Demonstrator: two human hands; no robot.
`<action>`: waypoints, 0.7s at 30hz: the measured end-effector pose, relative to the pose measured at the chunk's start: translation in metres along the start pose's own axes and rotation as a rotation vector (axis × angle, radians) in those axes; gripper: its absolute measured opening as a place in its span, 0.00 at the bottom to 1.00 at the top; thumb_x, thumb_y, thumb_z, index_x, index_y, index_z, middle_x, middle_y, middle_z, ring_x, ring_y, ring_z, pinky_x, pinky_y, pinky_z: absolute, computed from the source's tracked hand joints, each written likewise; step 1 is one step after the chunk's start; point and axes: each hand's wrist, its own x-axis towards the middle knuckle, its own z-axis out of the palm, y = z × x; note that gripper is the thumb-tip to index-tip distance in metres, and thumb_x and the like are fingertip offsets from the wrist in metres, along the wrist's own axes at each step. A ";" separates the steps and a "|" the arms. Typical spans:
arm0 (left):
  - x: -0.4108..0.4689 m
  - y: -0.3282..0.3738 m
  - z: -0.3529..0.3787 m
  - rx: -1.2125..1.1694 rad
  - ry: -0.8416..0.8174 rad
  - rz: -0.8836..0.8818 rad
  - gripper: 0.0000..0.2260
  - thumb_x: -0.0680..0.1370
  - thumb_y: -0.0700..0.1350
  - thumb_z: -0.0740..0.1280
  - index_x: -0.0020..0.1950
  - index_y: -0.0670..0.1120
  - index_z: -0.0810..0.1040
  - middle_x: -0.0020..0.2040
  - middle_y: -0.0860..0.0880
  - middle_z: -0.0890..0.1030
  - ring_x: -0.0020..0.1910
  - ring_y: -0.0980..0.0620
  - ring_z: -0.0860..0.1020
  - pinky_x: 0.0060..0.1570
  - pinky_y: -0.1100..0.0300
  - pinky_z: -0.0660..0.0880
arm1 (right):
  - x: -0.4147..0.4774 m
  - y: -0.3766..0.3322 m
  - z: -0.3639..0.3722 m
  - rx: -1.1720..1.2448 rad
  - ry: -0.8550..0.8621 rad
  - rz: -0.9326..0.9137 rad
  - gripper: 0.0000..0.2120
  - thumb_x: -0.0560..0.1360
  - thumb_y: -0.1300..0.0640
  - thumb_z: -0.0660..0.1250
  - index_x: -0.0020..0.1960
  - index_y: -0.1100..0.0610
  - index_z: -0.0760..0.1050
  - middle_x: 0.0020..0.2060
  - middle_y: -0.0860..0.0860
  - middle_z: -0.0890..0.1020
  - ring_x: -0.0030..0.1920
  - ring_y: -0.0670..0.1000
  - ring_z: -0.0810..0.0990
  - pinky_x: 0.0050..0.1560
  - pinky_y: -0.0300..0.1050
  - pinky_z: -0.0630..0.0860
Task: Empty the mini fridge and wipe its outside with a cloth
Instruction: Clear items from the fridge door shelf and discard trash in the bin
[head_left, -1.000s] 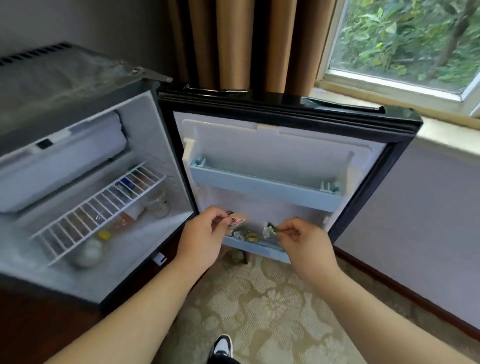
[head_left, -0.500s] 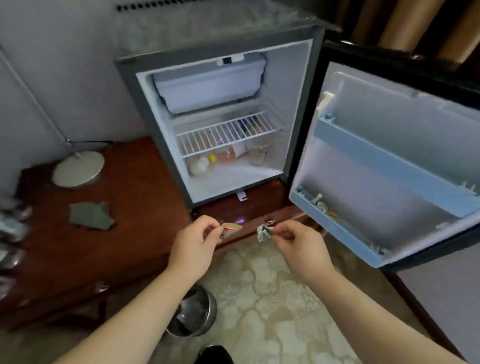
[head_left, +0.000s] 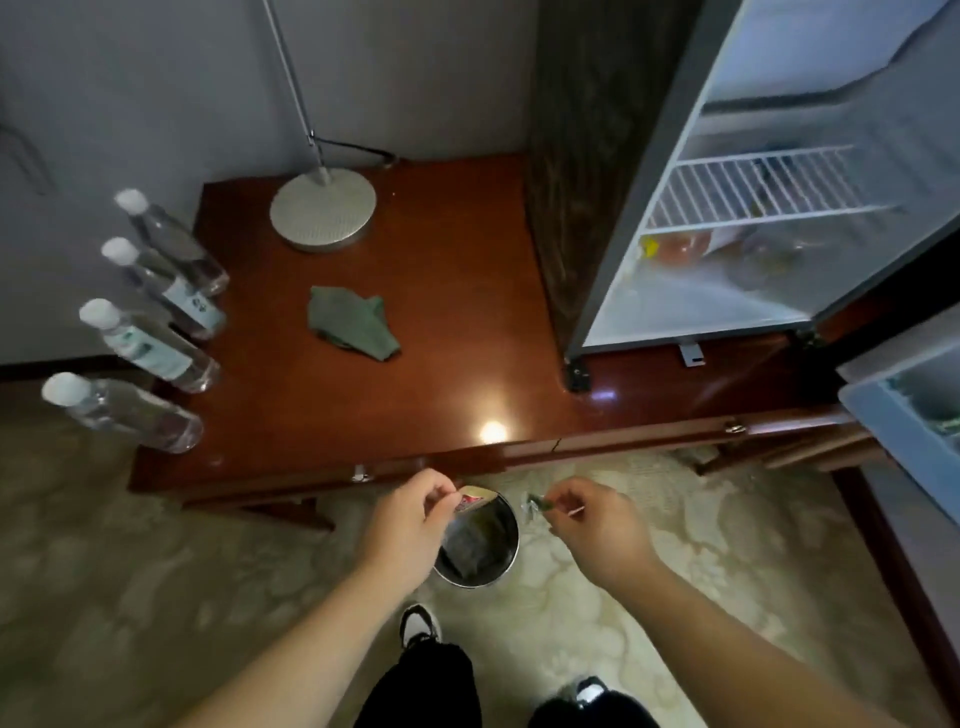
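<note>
The mini fridge (head_left: 582, 171) stands open at the right on a low wooden cabinet (head_left: 441, 322); a bottle and jars lie under its wire shelf (head_left: 748, 192). Its door shelf (head_left: 898, 436) shows at the right edge with small items inside. My left hand (head_left: 410, 525) pinches a small red-and-tan packet (head_left: 470, 500) above a metal bin (head_left: 480, 540). My right hand (head_left: 597, 525) pinches a small green-and-white wrapper (head_left: 535, 503) just right of the bin's rim. A green cloth (head_left: 353, 328) lies crumpled on the cabinet top.
Several water bottles (head_left: 150, 343) lie along the cabinet's left edge. A lamp base (head_left: 323, 212) with its pole stands at the back. The bin sits on patterned carpet (head_left: 597, 597) in front of the cabinet, with my feet just behind it.
My view swung left and down from the fridge door to the bin. Both hands carried their small items away from the door shelf and now hold them over the bin.
</note>
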 end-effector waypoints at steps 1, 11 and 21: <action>0.010 -0.014 0.000 0.011 -0.028 -0.003 0.07 0.79 0.51 0.69 0.42 0.59 0.76 0.38 0.60 0.82 0.38 0.59 0.82 0.42 0.54 0.79 | 0.007 0.003 0.015 0.006 -0.005 0.018 0.06 0.76 0.52 0.71 0.43 0.42 0.79 0.38 0.41 0.83 0.38 0.42 0.83 0.40 0.44 0.80; 0.095 -0.186 0.116 0.154 -0.233 -0.074 0.05 0.80 0.55 0.67 0.44 0.59 0.75 0.36 0.58 0.82 0.34 0.60 0.79 0.35 0.59 0.75 | 0.116 0.109 0.171 -0.113 -0.095 0.127 0.09 0.77 0.56 0.66 0.43 0.42 0.78 0.39 0.43 0.83 0.38 0.45 0.82 0.37 0.44 0.79; 0.132 -0.264 0.193 0.178 -0.345 -0.090 0.05 0.79 0.53 0.68 0.54 0.58 0.78 0.48 0.61 0.81 0.46 0.61 0.78 0.42 0.64 0.72 | 0.173 0.189 0.243 -0.111 -0.218 0.153 0.07 0.74 0.53 0.72 0.52 0.47 0.81 0.48 0.43 0.83 0.50 0.47 0.82 0.50 0.39 0.77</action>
